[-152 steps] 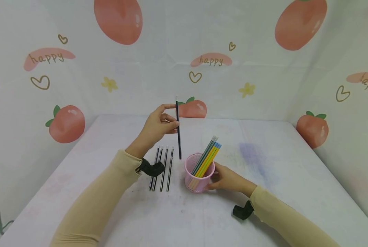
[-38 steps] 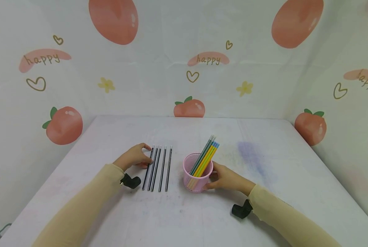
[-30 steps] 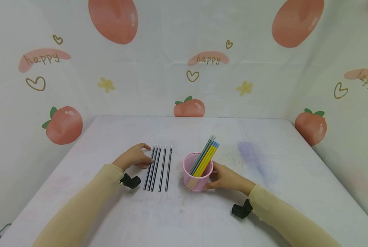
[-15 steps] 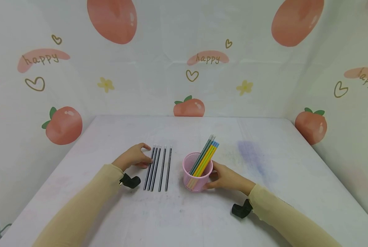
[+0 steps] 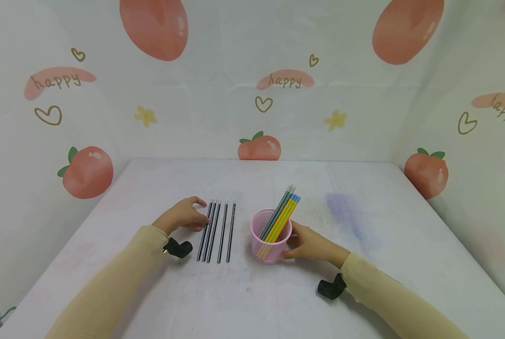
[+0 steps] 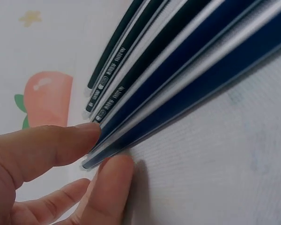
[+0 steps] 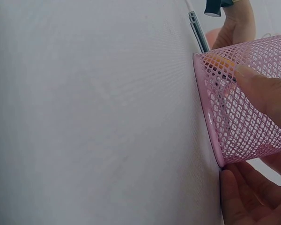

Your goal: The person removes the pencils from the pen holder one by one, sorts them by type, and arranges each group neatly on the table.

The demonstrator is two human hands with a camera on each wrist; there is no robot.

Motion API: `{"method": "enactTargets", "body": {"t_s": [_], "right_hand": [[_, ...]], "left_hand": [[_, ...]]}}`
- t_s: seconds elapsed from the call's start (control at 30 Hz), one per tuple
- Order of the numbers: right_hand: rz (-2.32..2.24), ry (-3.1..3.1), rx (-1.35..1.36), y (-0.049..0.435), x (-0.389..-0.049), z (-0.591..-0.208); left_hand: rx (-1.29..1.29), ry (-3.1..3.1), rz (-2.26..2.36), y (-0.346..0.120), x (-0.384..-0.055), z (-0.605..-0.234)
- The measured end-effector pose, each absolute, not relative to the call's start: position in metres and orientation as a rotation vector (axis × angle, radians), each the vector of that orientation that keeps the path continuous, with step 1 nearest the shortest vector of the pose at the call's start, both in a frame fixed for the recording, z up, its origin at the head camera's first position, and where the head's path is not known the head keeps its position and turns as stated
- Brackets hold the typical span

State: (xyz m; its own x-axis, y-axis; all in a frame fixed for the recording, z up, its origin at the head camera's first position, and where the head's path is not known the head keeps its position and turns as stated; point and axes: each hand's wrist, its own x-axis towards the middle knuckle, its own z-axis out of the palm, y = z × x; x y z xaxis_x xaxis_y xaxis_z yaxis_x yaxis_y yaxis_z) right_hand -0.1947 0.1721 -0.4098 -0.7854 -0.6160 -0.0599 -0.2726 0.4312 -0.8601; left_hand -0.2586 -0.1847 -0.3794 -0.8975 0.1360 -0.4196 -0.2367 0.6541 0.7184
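Note:
Several dark pencils (image 5: pixel 223 230) with white ends lie side by side on the table. At the leftmost pencil (image 5: pixel 203 240) my left hand (image 5: pixel 182 215) rests, fingers loosely bent and thumb right at its edge. The left wrist view shows the forefinger (image 6: pixel 70 140) and thumb (image 6: pixel 110 187) spread about the nearest pencil's end. My right hand (image 5: pixel 309 242) holds a pink mesh pencil cup (image 5: pixel 271 252) from its right side. In the right wrist view, the thumb (image 7: pixel 267 96) lies across the mesh. Green and yellow pencils (image 5: pixel 281 216) lean to the right in the cup.
The white table (image 5: pixel 252 306) has a purple smudge (image 5: pixel 346 216) at right. Behind it stands a white fabric backdrop (image 5: pixel 218 117) printed with fruit. Black wrist cameras (image 5: pixel 178 248) sit on both wrists.
My left hand has lowered the upright dark pencil to the table, left of the others. That pencil then shifted slightly right against them. The right hand and cup have stayed put.

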Motion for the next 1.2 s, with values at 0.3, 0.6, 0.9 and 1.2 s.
{"method": "enactTargets", "body": {"t_s": [0.3, 0.6, 0.9, 1.2], "right_hand": [[-1.288, 2.33, -0.738, 0.171, -0.194, -0.409], [-1.277, 2.335, -0.736, 0.171, -0.194, -0.408], [-1.292, 2.328, -0.742, 0.172, -0.194, -0.408], [-1.286, 2.335, -0.741, 0.172, -0.194, -0.409]], "left_hand": [[-0.022, 2.391, 1.266, -0.189, -0.259, -0.371], [0.093, 2.404, 1.34, -0.177, -0.256, -0.342], [0.295, 2.42, 1.544, -0.147, -0.246, -0.314], [0.482, 2.393, 1.706, -0.107, -0.234, -0.308]]}}
